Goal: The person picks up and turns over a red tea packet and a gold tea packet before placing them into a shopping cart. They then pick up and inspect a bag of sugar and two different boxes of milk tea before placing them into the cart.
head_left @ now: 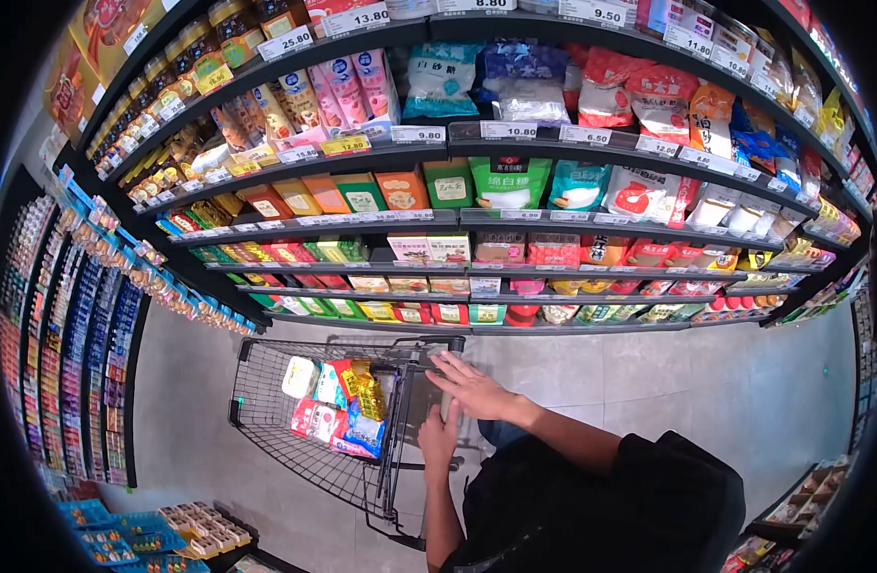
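Note:
My right hand (476,390) reaches across from the right, fingers stretched out and spread, over the handle end of a black wire shopping cart (276,454). Just below it is my left hand (438,436), its fingers pointing up toward the right hand and nothing visible in it. Inside the cart lie a white tub-like package (299,378), a gold foil-like bag (364,390), a blue bag (366,430), a red-and-white bag (320,421) and a light blue-and-white packet (329,384).
Long shelves (454,135) of bagged and boxed groceries with price tags run along the far side. Another packed shelf (66,334) stands at the left, with a hanging strip of small packets (161,258). Displays occupy both lower corners. Grey tiled floor (648,368) surrounds the cart.

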Available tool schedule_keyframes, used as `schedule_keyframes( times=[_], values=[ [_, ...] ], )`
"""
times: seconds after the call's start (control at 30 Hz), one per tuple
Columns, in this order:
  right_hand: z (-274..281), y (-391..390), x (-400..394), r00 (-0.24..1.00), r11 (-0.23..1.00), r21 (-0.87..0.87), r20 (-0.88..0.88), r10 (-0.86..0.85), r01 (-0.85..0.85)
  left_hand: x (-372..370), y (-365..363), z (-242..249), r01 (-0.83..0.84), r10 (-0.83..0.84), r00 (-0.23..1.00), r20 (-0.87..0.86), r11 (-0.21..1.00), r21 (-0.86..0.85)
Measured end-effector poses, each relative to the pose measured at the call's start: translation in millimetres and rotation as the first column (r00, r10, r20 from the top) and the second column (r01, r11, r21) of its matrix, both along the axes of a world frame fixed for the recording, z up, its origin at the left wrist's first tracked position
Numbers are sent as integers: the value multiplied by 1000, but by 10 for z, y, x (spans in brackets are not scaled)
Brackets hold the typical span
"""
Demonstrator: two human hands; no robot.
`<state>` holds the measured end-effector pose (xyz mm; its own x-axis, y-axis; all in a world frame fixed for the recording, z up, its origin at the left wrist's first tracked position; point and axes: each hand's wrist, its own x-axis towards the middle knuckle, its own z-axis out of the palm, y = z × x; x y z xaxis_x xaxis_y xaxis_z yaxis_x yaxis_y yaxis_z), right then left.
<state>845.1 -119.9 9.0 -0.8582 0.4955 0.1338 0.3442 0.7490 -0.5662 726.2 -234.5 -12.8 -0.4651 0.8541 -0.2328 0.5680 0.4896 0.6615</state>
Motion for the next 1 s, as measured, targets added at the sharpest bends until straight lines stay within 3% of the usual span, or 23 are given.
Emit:
schedule_keyframes(
  times=[0.2, 0.27, 0.47, 0.57, 0.7, 0.87, 0.93, 1.0],
  values=[
    [11, 5, 86, 998, 1000, 20, 70, -6, 5, 102, 29, 92, -32, 31, 992, 120, 999, 10],
    [15, 14, 106, 998, 1000, 8, 70, -5, 5, 101, 37, 81, -42, 49, 961, 271, 999, -34],
    [-11, 25, 119, 995, 1000, 13, 101, 8, -9, 124, 21, 28, -30, 27, 988, 152, 999, 16],
    [31, 49, 123, 991, 999, -27, 130, 31, -27, 119, 23, 44, -39, 36, 975, 220, 999, 8],
    [-30, 77, 158, 993, 998, -37, 105, 51, -47, 123, 32, -12, -32, 24, 987, 158, 999, 44],
    [-7, 188, 302, 993, 991, -82, 30, 111, -108, 233, 50, -31, -76, 65, 985, 163, 995, 61],
    [-78, 240, 365, 985, 986, -47, -65, 160, -163, 375, 89, 209, -101, 89, 979, 183, 993, 60],
    [-162, 325, 499, 981, 984, 18, -76, 179, -178, 395, 50, 61, -98, 91, 987, 136, 994, 41]
  ],
)
